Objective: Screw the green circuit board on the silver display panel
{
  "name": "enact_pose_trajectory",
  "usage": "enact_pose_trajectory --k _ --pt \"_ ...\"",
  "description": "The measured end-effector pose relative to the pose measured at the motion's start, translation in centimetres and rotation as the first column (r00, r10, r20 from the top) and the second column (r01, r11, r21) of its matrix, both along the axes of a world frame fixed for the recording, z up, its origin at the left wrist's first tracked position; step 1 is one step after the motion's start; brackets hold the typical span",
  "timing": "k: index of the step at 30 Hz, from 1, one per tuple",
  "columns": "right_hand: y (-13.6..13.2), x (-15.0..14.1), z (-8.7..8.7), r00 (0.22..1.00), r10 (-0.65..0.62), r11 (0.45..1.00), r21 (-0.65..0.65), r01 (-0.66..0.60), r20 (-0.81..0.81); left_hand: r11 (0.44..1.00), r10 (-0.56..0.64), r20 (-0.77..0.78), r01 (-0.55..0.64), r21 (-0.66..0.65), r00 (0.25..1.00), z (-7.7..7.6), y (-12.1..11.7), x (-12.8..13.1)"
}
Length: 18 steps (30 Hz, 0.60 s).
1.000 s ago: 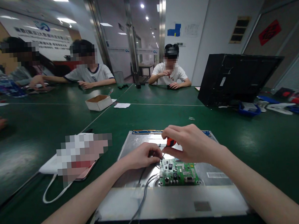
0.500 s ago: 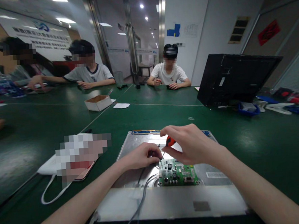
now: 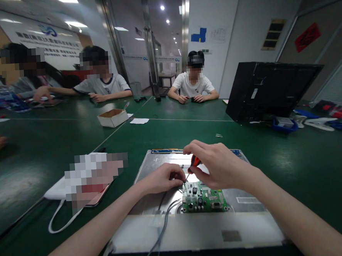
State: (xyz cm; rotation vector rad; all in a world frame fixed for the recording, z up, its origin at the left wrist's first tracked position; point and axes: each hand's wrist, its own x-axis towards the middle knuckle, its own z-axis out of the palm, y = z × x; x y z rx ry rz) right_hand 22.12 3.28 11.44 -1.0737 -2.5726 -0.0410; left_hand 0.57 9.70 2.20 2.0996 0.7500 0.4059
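Observation:
A flat metal display panel (image 3: 252, 225) lies on the table in front of me, with a green circuit board (image 3: 204, 199) on its back. My right hand (image 3: 219, 163) grips a red and black screwdriver (image 3: 194, 163) by its handle. The thin shaft slants down to the board's upper left corner. My left hand (image 3: 168, 176) is closed beside that corner, fingertips close to the screwdriver tip; what they pinch, if anything, is too small to make out. Grey cables (image 3: 164, 225) run from the board's left side toward the panel's near edge.
Left of the panel lie a white device with a strap and a pinkish phone-like item (image 3: 115, 166), partly blurred. A small open box (image 3: 113, 118) stands farther back. A black monitor (image 3: 273, 89) and a blue tray (image 3: 285, 125) are at right. Several people sit around the green table (image 3: 188, 129).
The screwdriver handle shows a little more below my right fingers, which have shifted slightly on it. My left hand stays in place. Across the table, a person's hand has lowered.

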Motion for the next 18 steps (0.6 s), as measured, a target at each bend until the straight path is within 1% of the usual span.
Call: enact_pose_trajectory --k 3,6,8,14,16,18 --pt "0.15 -0.03 -0.14 1.0 -0.004 1.0 -0.011 0.004 -0.002 1.0 -0.007 0.013 0.007 -0.004 1.0 -0.16 0.02 0.0" --pt "0.17 -0.09 -0.11 0.997 -0.053 0.998 0.017 0.052 0.06 1.0 0.009 0.003 -0.009 0.008 1.0 -0.22 -0.05 0.01" --pt "0.01 -0.11 0.02 0.994 -0.066 0.998 0.031 0.063 0.091 1.0 0.01 0.001 -0.01 0.022 1.0 -0.23 -0.08 0.0" --pt "-0.4 -0.2 0.23 0.999 0.046 0.999 0.011 -0.047 0.011 1.0 -0.022 0.035 0.021 0.021 0.999 -0.26 0.05 0.02" --pt "-0.27 -0.25 0.19 0.999 0.018 1.0 0.011 -0.018 0.029 1.0 -0.023 0.029 0.023 0.006 0.999 -0.23 0.05 0.03" --pt "-0.09 -0.28 0.16 0.996 -0.053 0.998 0.02 0.052 0.072 1.0 -0.01 0.02 0.01 -0.007 1.0 -0.19 0.03 0.02"
